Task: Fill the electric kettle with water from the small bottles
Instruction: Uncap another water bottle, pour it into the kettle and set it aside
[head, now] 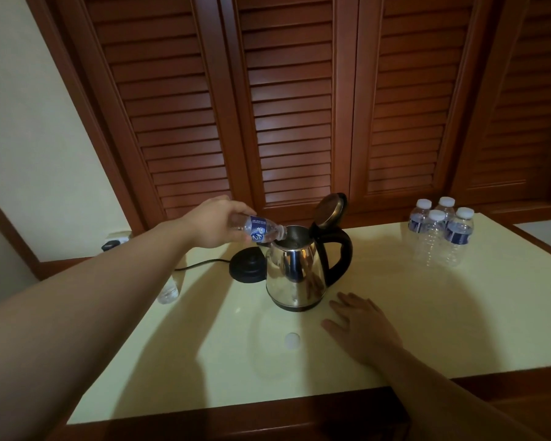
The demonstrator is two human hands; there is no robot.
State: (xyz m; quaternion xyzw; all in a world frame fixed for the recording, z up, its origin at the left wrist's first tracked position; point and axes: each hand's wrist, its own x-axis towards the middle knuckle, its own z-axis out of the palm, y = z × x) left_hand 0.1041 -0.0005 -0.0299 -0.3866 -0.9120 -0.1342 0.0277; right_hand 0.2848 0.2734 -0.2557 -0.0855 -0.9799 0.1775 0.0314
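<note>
A steel electric kettle (295, 272) with a black handle stands on the pale table (395, 338), its lid (330, 210) tipped open. My left hand (215, 222) grips a small blue-labelled bottle (260, 230), tilted with its neck at the kettle's mouth. My right hand (360, 326) rests flat on the table just right of the kettle's foot. Several small capped bottles (439, 232) stand grouped at the back right. A white bottle cap (292, 340) lies in front of the kettle.
The black kettle base (248, 265) with its cord sits left of and behind the kettle. Another small bottle (169, 291) stands at the table's left edge, partly behind my forearm. Brown louvred doors (287, 106) rise behind the table.
</note>
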